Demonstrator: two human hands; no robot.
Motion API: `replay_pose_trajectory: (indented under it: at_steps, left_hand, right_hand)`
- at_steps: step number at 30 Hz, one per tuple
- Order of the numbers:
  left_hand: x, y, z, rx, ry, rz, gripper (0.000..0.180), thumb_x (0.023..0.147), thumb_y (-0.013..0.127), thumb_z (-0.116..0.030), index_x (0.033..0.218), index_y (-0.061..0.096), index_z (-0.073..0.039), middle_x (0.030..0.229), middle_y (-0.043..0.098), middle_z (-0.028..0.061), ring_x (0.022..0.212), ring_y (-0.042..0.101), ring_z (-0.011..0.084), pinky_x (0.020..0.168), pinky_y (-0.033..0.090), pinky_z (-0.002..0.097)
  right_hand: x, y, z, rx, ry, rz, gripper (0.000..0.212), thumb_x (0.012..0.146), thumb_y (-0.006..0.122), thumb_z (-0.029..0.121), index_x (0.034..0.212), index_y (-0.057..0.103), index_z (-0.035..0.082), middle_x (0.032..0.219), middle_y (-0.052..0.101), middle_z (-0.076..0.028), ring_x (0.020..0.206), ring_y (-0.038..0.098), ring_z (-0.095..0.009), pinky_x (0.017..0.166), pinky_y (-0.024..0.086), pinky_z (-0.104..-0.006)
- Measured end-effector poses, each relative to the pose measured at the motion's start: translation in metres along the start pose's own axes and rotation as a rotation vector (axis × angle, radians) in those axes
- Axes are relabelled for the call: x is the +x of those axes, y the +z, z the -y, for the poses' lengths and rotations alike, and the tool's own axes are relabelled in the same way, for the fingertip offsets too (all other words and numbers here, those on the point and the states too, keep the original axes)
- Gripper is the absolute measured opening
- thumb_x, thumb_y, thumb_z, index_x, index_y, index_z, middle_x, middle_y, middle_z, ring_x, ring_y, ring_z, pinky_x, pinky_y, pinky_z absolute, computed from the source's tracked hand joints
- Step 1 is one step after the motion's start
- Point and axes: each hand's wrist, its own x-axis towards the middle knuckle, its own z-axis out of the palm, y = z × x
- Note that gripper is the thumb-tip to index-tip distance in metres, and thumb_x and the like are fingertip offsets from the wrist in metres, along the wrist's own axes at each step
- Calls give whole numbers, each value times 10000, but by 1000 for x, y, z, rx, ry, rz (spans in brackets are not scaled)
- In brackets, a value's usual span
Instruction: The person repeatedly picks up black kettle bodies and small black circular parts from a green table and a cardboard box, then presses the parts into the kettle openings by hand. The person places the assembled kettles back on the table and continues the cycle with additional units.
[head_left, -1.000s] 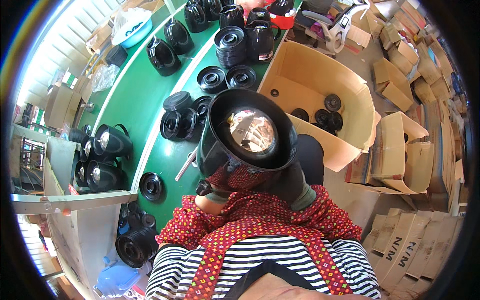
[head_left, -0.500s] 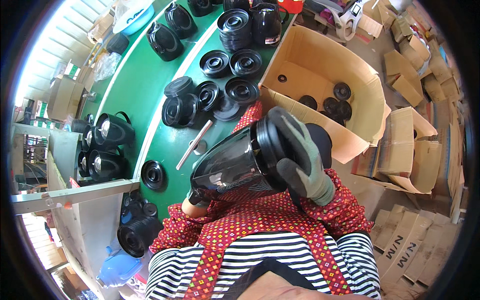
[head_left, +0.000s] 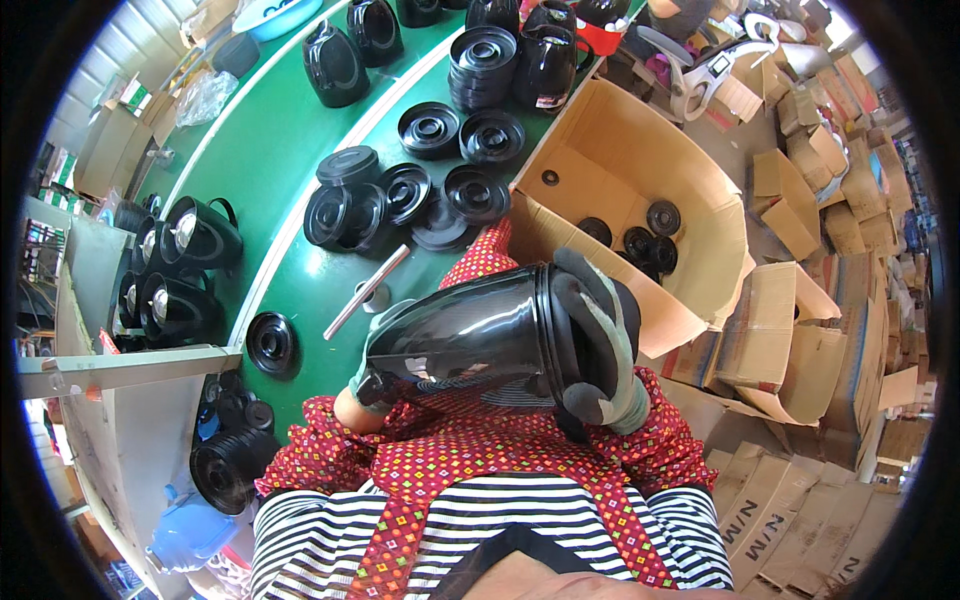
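A glossy black jug body (head_left: 455,330) lies on its side in front of my chest, narrow spout end to the left. My left hand (head_left: 368,388), in a grey-green glove, is closed round that narrow end, with most of its fingers hidden behind the jug. Over the wide right end sits a black round base (head_left: 550,335), its ribbed edge against the jug's rim. My right hand (head_left: 605,365), gloved with dark palm and fingers, is wrapped over this base and presses against it.
Black round bases (head_left: 408,192) lie loose and stacked on the green table (head_left: 300,270), near a metal rod (head_left: 365,292). An open carton (head_left: 640,130) holding black discs stands at the right. More jug bodies (head_left: 335,65) stand at the back; others (head_left: 195,235) lie at the left.
My right hand has pushed the round base closer onto the jug's wide end, narrowing the gap. The jug has tipped nearer to level. The whole view has shifted slightly.
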Motion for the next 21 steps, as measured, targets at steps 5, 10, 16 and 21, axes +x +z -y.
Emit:
replay_pose_trajectory:
  at_steps: [5,10,16,21]
  left_hand:
    - [21,-11,-36,724,526,-121,584,849,887,-234,1298,642,48,1531,529,324,1229,694,385,997,587,448]
    - [21,-18,-59,362,274,-72,473,877,810,-44,1324,676,35,1446,598,312,1224,690,391,978,598,461]
    - [28,-29,-36,386,220,-77,458,819,886,-150,1191,718,56,1507,577,270,1309,642,352,1123,513,492]
    - [20,-21,-16,270,217,-32,507,848,883,-198,1212,692,99,1504,579,265,1326,628,366,1117,524,472]
  right_hand:
    - [-1,12,5,339,443,-192,814,1089,463,581,1626,357,-21,1598,478,-223,1406,538,-319,1199,399,-431]
    - [7,-3,-5,957,1105,-160,656,1160,382,486,1614,416,14,1538,563,-141,1338,603,-223,1166,453,-348]
    - [-11,-30,3,368,431,67,811,1131,388,562,1661,263,-40,1694,338,-211,1573,330,-328,1290,241,-409]
    - [-2,4,10,349,224,-144,830,1106,453,579,1650,298,-29,1683,364,-228,1535,395,-340,1268,296,-416]
